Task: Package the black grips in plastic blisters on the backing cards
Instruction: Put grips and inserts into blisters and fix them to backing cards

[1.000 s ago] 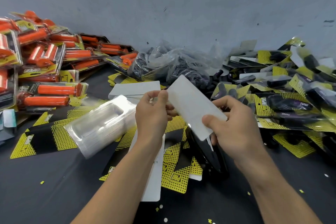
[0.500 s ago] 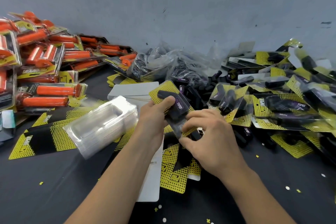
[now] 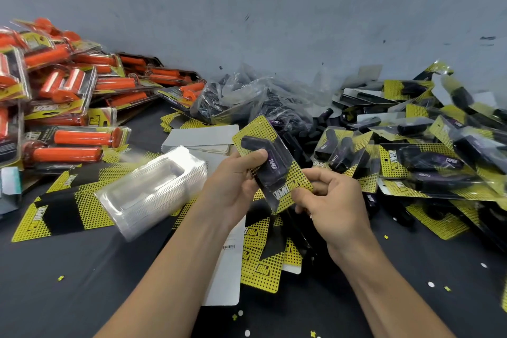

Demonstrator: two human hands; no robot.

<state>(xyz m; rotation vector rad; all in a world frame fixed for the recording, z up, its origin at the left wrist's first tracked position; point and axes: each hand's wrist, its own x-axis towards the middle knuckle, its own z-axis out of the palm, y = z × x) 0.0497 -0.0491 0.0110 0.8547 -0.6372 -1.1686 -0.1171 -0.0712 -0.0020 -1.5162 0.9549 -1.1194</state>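
Both hands hold one packaged black grip (image 3: 270, 162), a yellow and black backing card with a clear blister over the grip, printed face towards me. My left hand (image 3: 236, 184) grips its upper left side, thumb across the blister. My right hand (image 3: 333, 206) pinches the card's lower end. A stack of empty clear blisters (image 3: 153, 191) lies to the left. Loose backing cards (image 3: 263, 263) lie flat under my hands. A clear bag of loose black grips (image 3: 252, 101) sits behind by the wall.
A heap of finished black-grip packs (image 3: 433, 151) fills the right side. Packs of orange grips (image 3: 68, 107) are piled at the left. A stack of white card backs (image 3: 203, 137) lies behind my left hand. A grey wall closes the back. Paper scraps dot the dark table (image 3: 82, 282).
The card showed its white back a second ago; it has been turned over, so the printed face with the blister now faces me. My right hand shifted to the card's lower end.
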